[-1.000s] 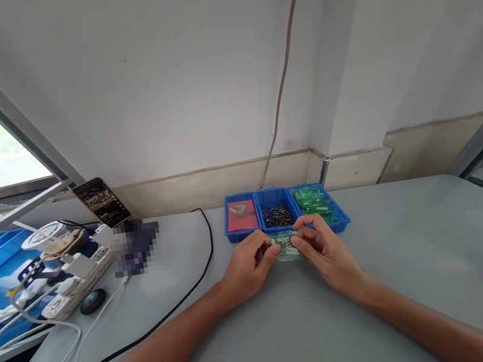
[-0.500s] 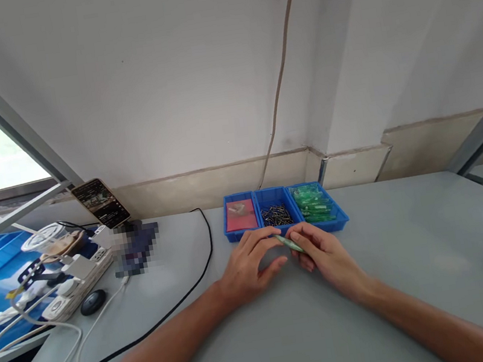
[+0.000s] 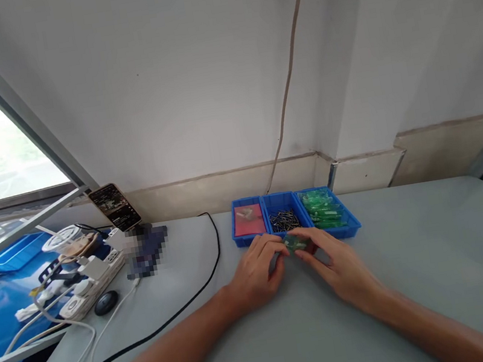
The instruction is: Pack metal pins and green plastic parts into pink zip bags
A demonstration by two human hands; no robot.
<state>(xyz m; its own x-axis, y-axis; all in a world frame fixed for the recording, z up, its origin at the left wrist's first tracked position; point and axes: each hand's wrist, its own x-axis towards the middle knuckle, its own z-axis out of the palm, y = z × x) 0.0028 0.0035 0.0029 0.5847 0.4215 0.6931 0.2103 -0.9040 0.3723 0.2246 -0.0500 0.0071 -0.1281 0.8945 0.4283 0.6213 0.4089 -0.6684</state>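
Observation:
A small translucent green plastic piece [image 3: 296,242] is between my two hands, just in front of the bins. My right hand [image 3: 333,255] pinches it between thumb and fingers from the right. The curled fingers of my left hand [image 3: 256,271] close at its left edge, index finger and thumb tip near each other. Beyond my hands, a blue bin [image 3: 349,231] contains several green plastic pieces [image 3: 321,208]. The middle bin contains small dark metal screw-like parts [image 3: 284,220]. In the left bin, small pale pieces [image 3: 245,213] rest on a pink sheet [image 3: 249,226].
A black cable [image 3: 188,306] runs across the left of the grey table [image 3: 421,275]. Farther left are a phone on a stand [image 3: 115,207], a power strip [image 3: 97,283], a black mouse [image 3: 106,303] and white cables. A wall stands behind the bins.
The green piece has turned from a narrow, edge-on look to a broader face. My left thumb has come up toward its index finger. The whole view has shifted slightly.

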